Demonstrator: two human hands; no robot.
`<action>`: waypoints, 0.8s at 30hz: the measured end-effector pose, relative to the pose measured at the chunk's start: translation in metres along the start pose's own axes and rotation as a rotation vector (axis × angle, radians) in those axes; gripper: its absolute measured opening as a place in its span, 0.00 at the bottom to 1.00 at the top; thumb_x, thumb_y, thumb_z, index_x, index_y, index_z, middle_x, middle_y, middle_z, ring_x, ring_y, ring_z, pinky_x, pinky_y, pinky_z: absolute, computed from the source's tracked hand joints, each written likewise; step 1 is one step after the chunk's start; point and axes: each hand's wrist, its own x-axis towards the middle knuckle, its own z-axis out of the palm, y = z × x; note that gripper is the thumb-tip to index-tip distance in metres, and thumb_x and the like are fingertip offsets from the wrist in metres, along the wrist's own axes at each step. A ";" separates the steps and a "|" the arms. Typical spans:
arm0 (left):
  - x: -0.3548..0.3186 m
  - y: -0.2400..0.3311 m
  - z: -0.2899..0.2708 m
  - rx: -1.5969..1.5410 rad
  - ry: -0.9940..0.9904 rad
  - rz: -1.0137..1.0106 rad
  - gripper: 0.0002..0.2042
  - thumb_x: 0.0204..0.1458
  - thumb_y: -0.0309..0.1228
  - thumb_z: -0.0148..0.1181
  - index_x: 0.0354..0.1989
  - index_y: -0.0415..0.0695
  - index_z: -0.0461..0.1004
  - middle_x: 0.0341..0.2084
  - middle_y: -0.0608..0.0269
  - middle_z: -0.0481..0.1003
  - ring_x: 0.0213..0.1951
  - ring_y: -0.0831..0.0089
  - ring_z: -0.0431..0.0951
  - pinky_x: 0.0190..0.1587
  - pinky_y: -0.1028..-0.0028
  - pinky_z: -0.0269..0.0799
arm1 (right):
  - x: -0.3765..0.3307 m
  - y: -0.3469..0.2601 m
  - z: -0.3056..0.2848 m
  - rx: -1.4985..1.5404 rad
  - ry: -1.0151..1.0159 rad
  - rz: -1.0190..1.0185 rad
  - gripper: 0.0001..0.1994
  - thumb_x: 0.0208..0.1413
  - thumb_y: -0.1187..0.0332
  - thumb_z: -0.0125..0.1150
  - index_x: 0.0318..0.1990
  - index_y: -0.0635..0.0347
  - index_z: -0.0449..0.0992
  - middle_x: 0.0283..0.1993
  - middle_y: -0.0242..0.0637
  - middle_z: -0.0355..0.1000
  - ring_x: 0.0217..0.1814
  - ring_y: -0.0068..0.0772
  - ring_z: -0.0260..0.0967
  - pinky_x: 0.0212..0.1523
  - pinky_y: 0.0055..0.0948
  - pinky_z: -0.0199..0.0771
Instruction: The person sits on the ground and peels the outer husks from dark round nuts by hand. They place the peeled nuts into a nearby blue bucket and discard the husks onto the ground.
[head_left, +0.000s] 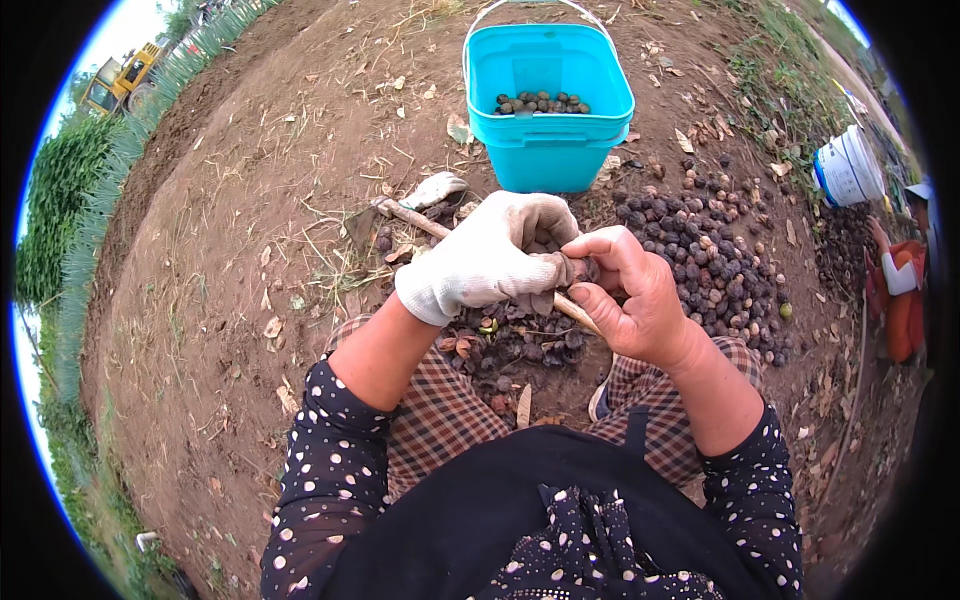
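My left hand (490, 250), in a whitish knit glove, is closed around a dark-husked walnut (580, 270). My bare right hand (632, 295) pinches the same walnut from the right with thumb and fingers. Under both hands runs a wooden stick or tool handle (575, 312), its dark far end (382, 204) showing at the upper left; the gloved hand hides its middle. Below my hands, between my knees, lie dark torn husks (520, 340). A heap of dark walnuts (710, 260) spreads on the ground to the right.
Beyond my hands stands a turquoise bucket (545, 165) with walnuts (540, 103) inside and its handle raised. A second white glove (434, 190) lies left of it. A white bucket (848, 168) leans at the far right, near another person (903, 290). A yellow machine (120, 80) is far left.
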 end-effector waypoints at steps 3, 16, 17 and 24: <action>0.008 -0.032 -0.008 -0.061 0.115 0.021 0.08 0.44 0.21 0.58 0.34 0.35 0.74 0.26 0.62 0.77 0.22 0.79 0.77 0.22 0.80 0.72 | 0.002 -0.005 0.010 0.092 0.012 -0.080 0.14 0.58 0.76 0.62 0.51 0.64 0.70 0.35 0.33 0.73 0.26 0.18 0.69 0.28 0.19 0.69; -0.002 0.005 0.008 -0.073 0.014 0.029 0.16 0.53 0.27 0.60 0.48 0.34 0.70 0.32 0.62 0.76 0.25 0.79 0.76 0.25 0.78 0.74 | 0.004 0.008 0.004 0.168 0.193 -0.065 0.21 0.57 0.63 0.70 0.52 0.63 0.68 0.36 0.32 0.75 0.31 0.13 0.70 0.30 0.18 0.72; -0.002 0.005 0.009 -0.060 0.022 0.037 0.15 0.53 0.28 0.61 0.47 0.35 0.70 0.32 0.63 0.75 0.24 0.80 0.75 0.24 0.79 0.72 | 0.004 0.006 0.003 0.101 0.174 -0.060 0.21 0.58 0.63 0.69 0.52 0.63 0.69 0.36 0.33 0.76 0.32 0.14 0.71 0.31 0.18 0.72; 0.006 -0.013 0.011 0.058 0.101 0.108 0.10 0.54 0.25 0.58 0.44 0.39 0.71 0.28 0.68 0.73 0.20 0.84 0.69 0.20 0.81 0.65 | 0.007 -0.001 0.008 -0.154 0.174 -0.177 0.18 0.62 0.64 0.64 0.55 0.63 0.71 0.35 0.34 0.75 0.31 0.14 0.70 0.32 0.18 0.71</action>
